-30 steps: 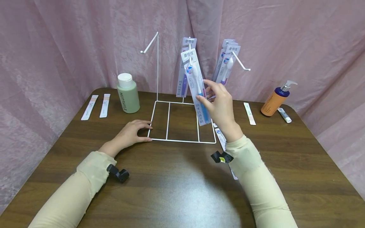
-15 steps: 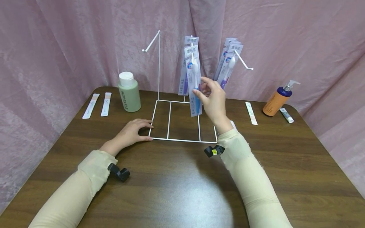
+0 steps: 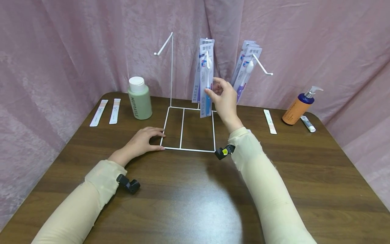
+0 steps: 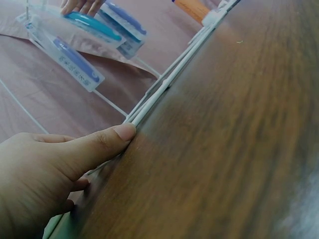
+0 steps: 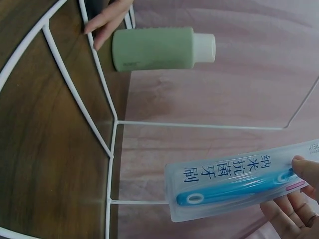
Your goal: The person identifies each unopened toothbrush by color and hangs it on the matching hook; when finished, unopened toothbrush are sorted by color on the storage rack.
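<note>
My right hand [image 3: 224, 101] pinches a packaged toothbrush [image 3: 206, 84] with a blue handle by its right edge. The pack stands upright at the middle hook [image 3: 208, 57] of a white wire rack [image 3: 182, 130], and the hook's end shows in front of its card. Behind it is another packaged toothbrush [image 4: 75, 64] with a purple handle. Straight fingers and thumb of my left hand [image 3: 141, 140] rest on the rack's front left corner; the thumb touches the front wire in the left wrist view. In the right wrist view, the blue toothbrush handle [image 5: 234, 190] shows through clear plastic.
Several packaged toothbrushes [image 3: 245, 73] hang on the right hook; the left hook [image 3: 163, 44] is bare. A green bottle [image 3: 141, 101] and two sachets [image 3: 114, 111] stand left. At right are a sachet [image 3: 269, 122], an orange pump bottle [image 3: 296, 110] and a small tube [image 3: 308, 124].
My right hand has moved left, up and back with the blue toothbrush pack, which has swung from tilted to upright and slid farther along the middle hook. The left hand stays at the rack.
</note>
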Available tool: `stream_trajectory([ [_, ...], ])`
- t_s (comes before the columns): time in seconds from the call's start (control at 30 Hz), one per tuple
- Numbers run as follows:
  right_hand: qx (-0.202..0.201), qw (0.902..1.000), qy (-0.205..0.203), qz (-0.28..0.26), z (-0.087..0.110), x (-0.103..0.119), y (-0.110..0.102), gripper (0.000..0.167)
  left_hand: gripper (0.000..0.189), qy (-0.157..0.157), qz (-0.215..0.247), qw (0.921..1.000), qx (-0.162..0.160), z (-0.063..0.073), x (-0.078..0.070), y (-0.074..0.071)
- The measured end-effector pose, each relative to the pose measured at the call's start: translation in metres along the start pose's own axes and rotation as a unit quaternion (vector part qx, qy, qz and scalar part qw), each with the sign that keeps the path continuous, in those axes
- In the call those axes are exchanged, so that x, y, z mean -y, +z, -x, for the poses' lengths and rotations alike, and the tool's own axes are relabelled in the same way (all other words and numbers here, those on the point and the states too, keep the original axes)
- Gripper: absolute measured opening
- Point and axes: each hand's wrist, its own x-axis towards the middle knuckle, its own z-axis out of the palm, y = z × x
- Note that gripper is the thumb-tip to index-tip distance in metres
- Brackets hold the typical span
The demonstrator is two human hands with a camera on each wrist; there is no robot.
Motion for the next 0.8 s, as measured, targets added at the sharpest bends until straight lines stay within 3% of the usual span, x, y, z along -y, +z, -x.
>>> stream_trajectory([
  [0.33, -0.013, 0.9999, 0.001, 0.003, -0.013, -0.005, 0.009, 0.044, 0.051, 0.005, -0.003, 1.0, -0.006, 0.0, 0.0, 0.001],
  [0.8, 0.02, 0.9997, 0.001, 0.015, -0.019, -0.009, 0.01, 0.044, 0.051, 0.0, 0.007, 1.0, -0.003, 0.0, 0.0, 0.001],
])
